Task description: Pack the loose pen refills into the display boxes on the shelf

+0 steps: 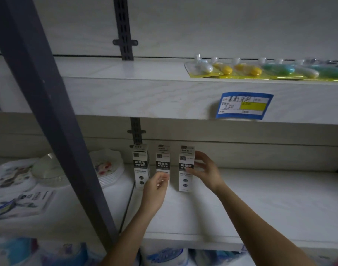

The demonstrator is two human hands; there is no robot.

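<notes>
A pale, wood-grain shelf (pixel 260 198) runs in front of me at chest height, with a second white shelf board (pixel 145 96) above it and a dark grey metal upright (pixel 49 112) slanting across the left of my view. Three tall white cardboard display boxes with black labels stand upright in a row near the back of the lower shelf: the left box (pixel 141 167), the middle box (pixel 163 162) and the right box (pixel 186 169), each with its top flap raised.

My right hand (pixel 204 169) is wrapped around the right box, fingers curled on its right side and thumb across its front face. My left hand (pixel 156 187) sits in front of the middle box with the fingers curled loosely inward; I cannot tell whether it grips the box or anything thin between the fingertips.

On the upper shelf lie blister packs of yellow, green and white plastic items on yellow card (pixel 260 71), and a blue-bordered price tag (pixel 243 105) is stuck on its front edge. To the left, beyond the upright, a stack of white floral plates (pixel 110 169) rests beside a clear glass dish (pixel 49 169).
</notes>
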